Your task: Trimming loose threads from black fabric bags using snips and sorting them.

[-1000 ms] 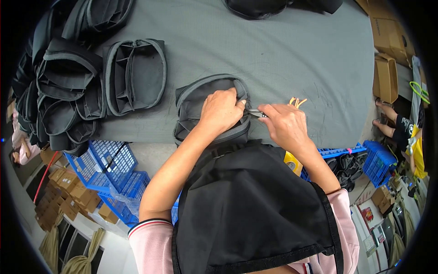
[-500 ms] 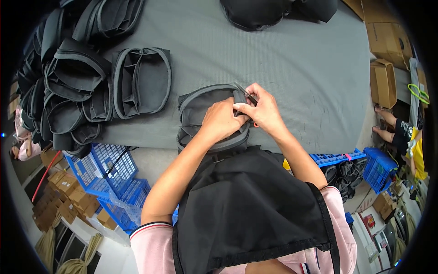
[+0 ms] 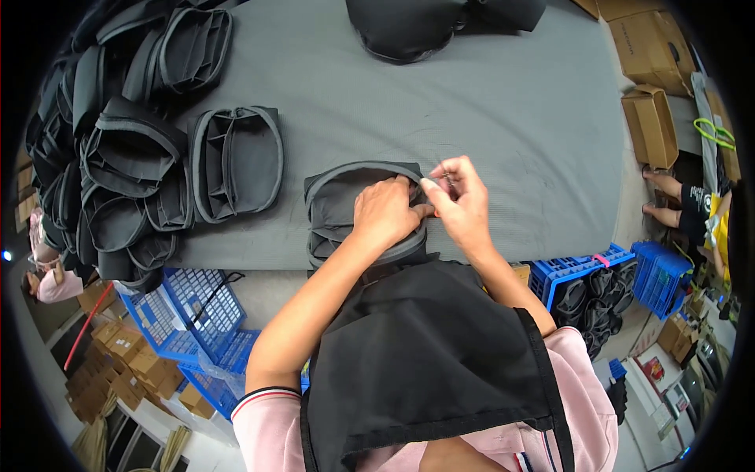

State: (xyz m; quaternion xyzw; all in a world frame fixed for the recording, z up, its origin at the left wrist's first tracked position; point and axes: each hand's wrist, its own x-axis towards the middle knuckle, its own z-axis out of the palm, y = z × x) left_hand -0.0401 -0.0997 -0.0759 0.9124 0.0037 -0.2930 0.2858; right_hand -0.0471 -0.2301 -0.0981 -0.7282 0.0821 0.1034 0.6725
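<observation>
In front of me on the table lies an unzipped black pouch (image 3: 332, 197) with a grey-edged rim and inner dividers. My left hand (image 3: 384, 211) reaches over it, its fingers closed on the pouch's right side wall near the rim. At that same edge, my right hand (image 3: 462, 200) is closed around small scissors (image 3: 450, 184); their dark blades are smeared by motion, and a bit of orange shows below the fingers. The left fingertips are partly hidden inside the pouch.
Another open pouch (image 3: 244, 161) lies left of mine, beside a heap of similar pouches (image 3: 130, 153). Black rounded items (image 3: 401, 31) sit at the table's far edge. Blue crates (image 3: 200, 303) stand below left and right. Cardboard boxes (image 3: 649, 47) and a person's legs (image 3: 667, 197) are at right.
My right hand has turned, and the scissors' blades no longer point up past the rim. The left hand keeps its hold on the pouch. The whole view has shifted slightly.
</observation>
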